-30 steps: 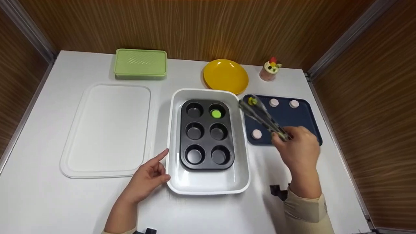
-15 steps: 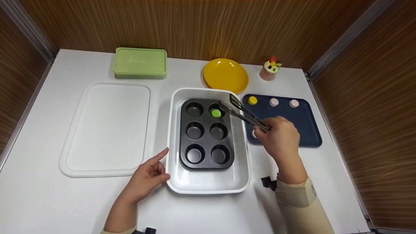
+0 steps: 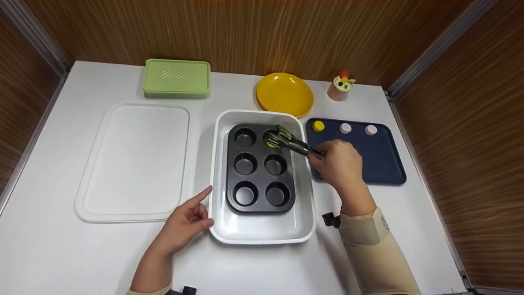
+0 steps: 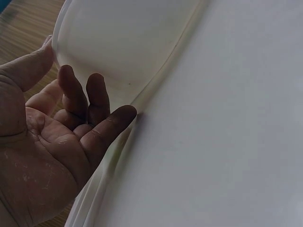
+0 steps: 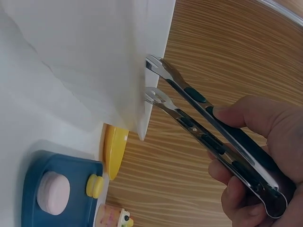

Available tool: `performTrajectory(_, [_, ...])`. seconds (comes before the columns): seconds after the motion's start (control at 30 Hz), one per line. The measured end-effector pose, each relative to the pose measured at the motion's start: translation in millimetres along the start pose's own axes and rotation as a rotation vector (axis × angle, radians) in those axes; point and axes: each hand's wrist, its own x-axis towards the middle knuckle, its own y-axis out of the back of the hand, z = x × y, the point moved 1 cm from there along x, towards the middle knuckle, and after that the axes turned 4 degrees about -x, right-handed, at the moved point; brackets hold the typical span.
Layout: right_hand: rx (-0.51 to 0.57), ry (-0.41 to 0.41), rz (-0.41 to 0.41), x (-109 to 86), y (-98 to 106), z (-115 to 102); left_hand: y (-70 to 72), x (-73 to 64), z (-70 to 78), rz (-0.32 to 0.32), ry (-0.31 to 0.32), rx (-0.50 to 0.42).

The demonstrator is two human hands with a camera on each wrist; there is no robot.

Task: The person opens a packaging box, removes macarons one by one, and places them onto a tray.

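My right hand (image 3: 337, 164) grips metal tongs (image 3: 301, 146), whose tips stand slightly apart over the top right cup of a black muffin tin (image 3: 261, 176). A bright green macaron (image 3: 270, 143) lies in that cup, partly covered by the tongs. In the right wrist view the thumb presses one arm of the tongs (image 5: 213, 130) and the fingers curl round the other; the basin's wall hides the tips' surroundings. The tin sits inside a white basin (image 3: 262, 242). At the basin's left rim, my left hand (image 3: 184, 225) rests with index finger and thumb extended against it, other fingers loosely bent.
A dark blue tray (image 3: 360, 157) holds a yellow macaron (image 3: 318, 125) and pale pink ones (image 3: 371, 130). Behind are a yellow plate (image 3: 284, 95), a dessert cup (image 3: 339, 90) and a green lidded box (image 3: 177, 78). A white lid (image 3: 135, 164) lies left of the basin.
The right hand has carried the tongs leftward from above the blue tray, over the basin's edge, to the cup with the green macaron. The left hand has stayed at the rim.
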Motion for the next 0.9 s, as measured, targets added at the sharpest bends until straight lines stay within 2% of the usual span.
performTrajectory(0.27, [-0.030, -0.011, -0.049, 5.0, -3.8, -6.0, -0.1, 0.0, 0.7, 0.001, 0.034, -0.009])
performTrajectory(0.6, [-0.125, -0.019, -0.104, 11.9, -4.6, -12.2, -1.3, -0.7, 2.9, 0.003, -0.001, -0.032])
performTrajectory(0.9, [-0.114, -0.017, -0.105, 11.0, -12.7, -10.9, -0.9, 0.2, 2.1, 0.002, 0.010, -0.042])
